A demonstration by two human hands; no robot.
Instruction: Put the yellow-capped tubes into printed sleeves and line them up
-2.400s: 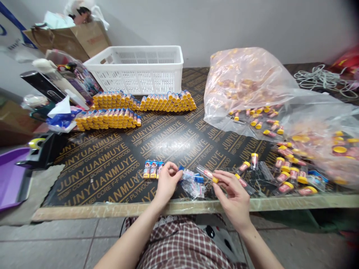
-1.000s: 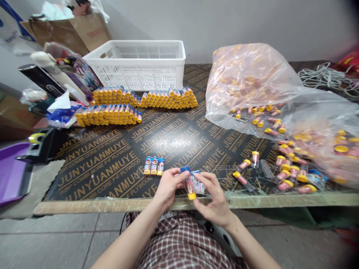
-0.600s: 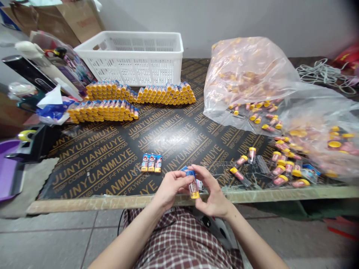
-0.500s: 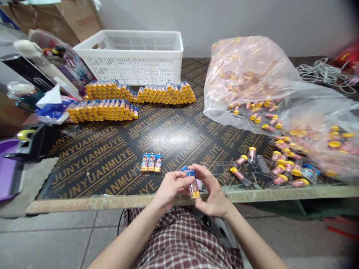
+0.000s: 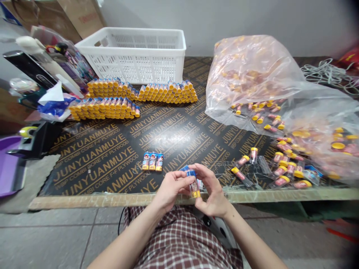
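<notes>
From where I stand, both hands are close together around one small tube held over the worktop's near edge. The left hand (image 5: 169, 188) pinches the tube (image 5: 193, 184) between thumb and fingers; the right hand (image 5: 213, 192) curls about its far side, though I can't tell whether it grips. The tube's long axis runs from blue end, away from the person, to yellow cap, toward them. Three labelled tubes (image 5: 152, 161) stand side by side further in on the worktop (image 5: 196, 130), nearer the left hand.
</notes>
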